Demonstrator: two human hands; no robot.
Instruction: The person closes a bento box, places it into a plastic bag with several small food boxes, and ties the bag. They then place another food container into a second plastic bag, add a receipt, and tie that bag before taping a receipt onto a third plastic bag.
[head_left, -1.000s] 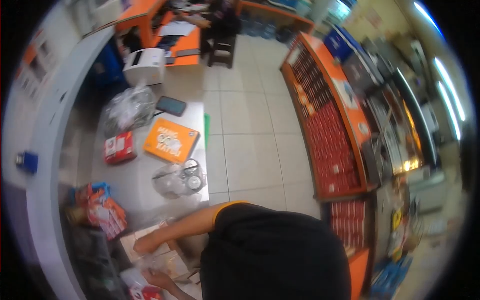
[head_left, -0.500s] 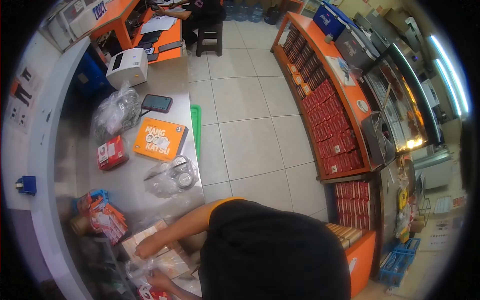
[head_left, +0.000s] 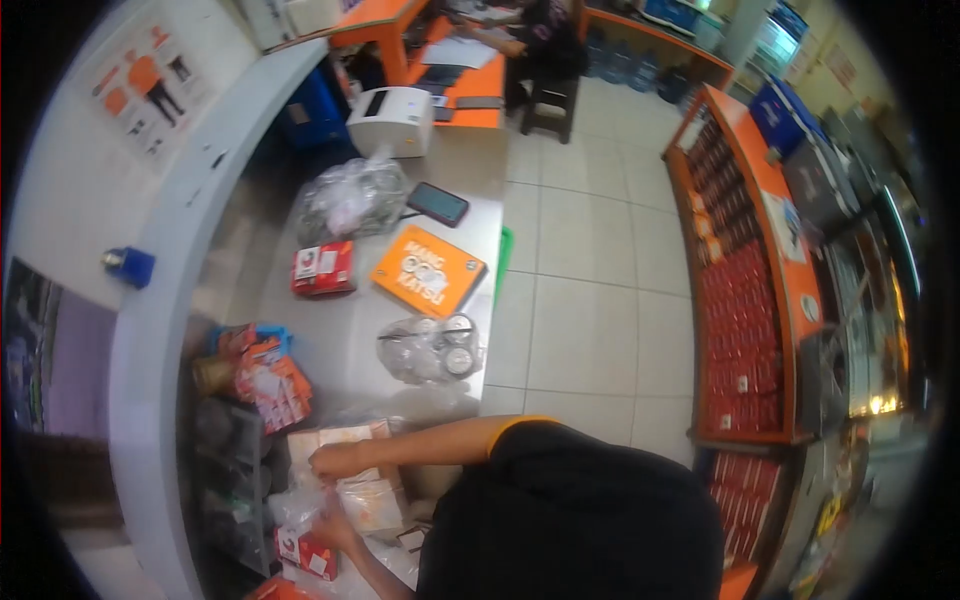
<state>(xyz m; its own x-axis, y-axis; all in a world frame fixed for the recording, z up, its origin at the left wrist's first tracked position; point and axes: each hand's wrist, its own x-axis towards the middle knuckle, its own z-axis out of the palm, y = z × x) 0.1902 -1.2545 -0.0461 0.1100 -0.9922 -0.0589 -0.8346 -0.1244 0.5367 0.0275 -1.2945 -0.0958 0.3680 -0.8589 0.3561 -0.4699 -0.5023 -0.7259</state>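
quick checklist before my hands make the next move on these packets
1. Right hand resting on the pale packets: ok.
2. Left hand has a firm grip on the clear plastic: cannot tell, blurred.
3. Small red box lies close to the left hand: ok.
4. Bag of round lids apart from both hands: ok.
5. Free counter around the packets: not ok, orange packs crowd it.

Left hand (head_left: pixel 338 528) and right hand (head_left: pixel 333 460) are tiny and smeared, so I can't tell the finger grip on the clear packets (head_left: pixel 365 500). My black shirt (head_left: pixel 570 520) hides the near end of the counter (head_left: pixel 335 345). Red box (head_left: pixel 305 552) label is unreadable, and the seated person (head_left: pixel 535 25) is cut off at the top edge.
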